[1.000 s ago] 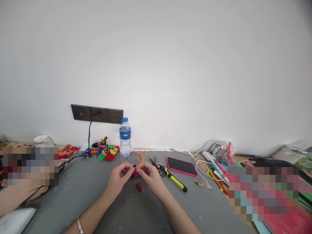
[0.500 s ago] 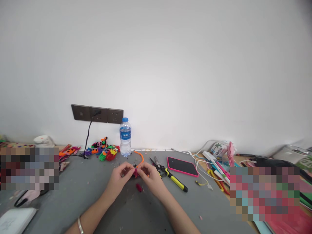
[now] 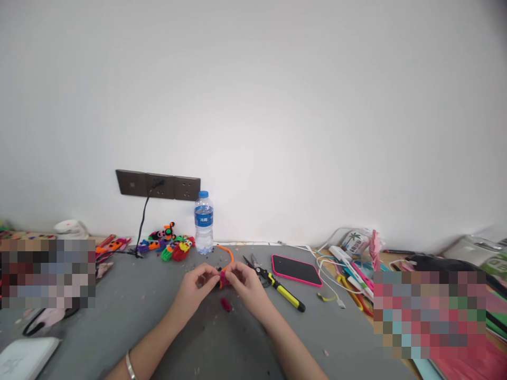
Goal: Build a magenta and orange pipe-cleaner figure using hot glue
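Note:
Between my two hands is a small magenta and orange fuzzy piece [image 3: 224, 279], which looks like bent pipe cleaner. My left hand [image 3: 198, 287] pinches its left side with thumb and forefinger. On the other side my right hand [image 3: 244, 286] grips it, the fingertips nearly meeting those of the left. An orange pipe cleaner [image 3: 227, 252] curves up and away behind the fingers; whether it joins the held piece is hidden. Just below the hands, a short dark-pink fuzzy piece [image 3: 226, 304] lies on the grey mat [image 3: 209, 343].
Yellow-and-black pliers [image 3: 285, 292] and a pink-edged phone [image 3: 297, 270] lie right of my hands. A water bottle [image 3: 204, 224] stands at the back beside colourful pipe-cleaner figures [image 3: 178, 248]. White cables [image 3: 328, 272] and craft supplies crowd the right; a white box [image 3: 27, 359] sits front left.
The held piece has turned slightly between my fingers, showing more orange on its left edge. My right hand has shifted a little; everything else stays put.

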`<state>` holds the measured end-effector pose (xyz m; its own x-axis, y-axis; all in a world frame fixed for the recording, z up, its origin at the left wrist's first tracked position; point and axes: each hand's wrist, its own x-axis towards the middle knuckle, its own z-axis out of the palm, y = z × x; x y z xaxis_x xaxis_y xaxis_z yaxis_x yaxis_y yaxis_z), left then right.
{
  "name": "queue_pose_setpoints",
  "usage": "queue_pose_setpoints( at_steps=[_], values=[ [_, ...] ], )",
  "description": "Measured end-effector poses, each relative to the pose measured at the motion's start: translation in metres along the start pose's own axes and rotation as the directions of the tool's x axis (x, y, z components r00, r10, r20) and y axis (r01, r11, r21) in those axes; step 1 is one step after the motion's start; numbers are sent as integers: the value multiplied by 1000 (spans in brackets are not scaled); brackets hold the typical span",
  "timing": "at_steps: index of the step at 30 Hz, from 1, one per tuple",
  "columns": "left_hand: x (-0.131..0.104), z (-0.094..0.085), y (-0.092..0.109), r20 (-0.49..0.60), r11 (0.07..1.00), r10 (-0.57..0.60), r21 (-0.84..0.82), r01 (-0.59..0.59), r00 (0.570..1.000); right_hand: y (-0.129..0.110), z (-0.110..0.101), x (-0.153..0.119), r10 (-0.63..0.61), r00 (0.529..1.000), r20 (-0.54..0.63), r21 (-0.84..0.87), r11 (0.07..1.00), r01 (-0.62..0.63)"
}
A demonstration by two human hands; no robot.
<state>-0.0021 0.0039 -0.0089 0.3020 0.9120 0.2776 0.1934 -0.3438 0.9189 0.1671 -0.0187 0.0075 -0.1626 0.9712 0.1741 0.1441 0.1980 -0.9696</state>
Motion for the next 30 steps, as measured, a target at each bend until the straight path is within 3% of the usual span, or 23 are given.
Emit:
queue_pose_setpoints(
  at_steps=[19, 30],
  values=[
    [0, 1, 1, 40, 995, -37, -94, 41, 999, -3, 3, -1, -1, 1000, -12, 31, 1000, 1],
    [-1, 2, 2, 68, 998, -50, -45, 53, 996, 5, 4, 0, -32, 999, -34, -10, 999, 32]
  ],
)
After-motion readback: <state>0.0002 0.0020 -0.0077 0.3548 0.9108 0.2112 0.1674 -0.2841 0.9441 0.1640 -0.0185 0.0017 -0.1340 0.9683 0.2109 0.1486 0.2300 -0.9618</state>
